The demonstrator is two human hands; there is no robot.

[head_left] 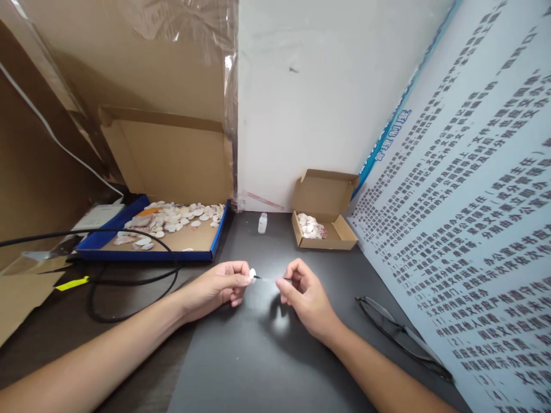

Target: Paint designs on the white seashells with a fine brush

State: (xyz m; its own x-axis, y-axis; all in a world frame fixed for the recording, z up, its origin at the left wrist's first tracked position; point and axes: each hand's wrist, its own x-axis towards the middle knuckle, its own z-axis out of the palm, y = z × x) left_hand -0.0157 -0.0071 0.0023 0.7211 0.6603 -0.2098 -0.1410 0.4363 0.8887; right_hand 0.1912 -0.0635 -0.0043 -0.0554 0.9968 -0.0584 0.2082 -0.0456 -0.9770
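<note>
My left hand (221, 285) pinches a small white shell (252, 275) between thumb and fingers, just above the dark table (241, 367). My right hand (303, 295) is closed in a pinch on a thin pointed tool (271, 279) whose dark tip touches the shell. Both hands hover over the middle of the table, a short gap apart.
A blue-rimmed tray (150, 252) with several pale shells lies at back left. A small cardboard box (325, 226) with shells stands at back right, a tiny white bottle (262, 222) between them. Black cables (129, 281) loop at left; dark glasses (400, 332) lie by the printed board (473, 229) at right.
</note>
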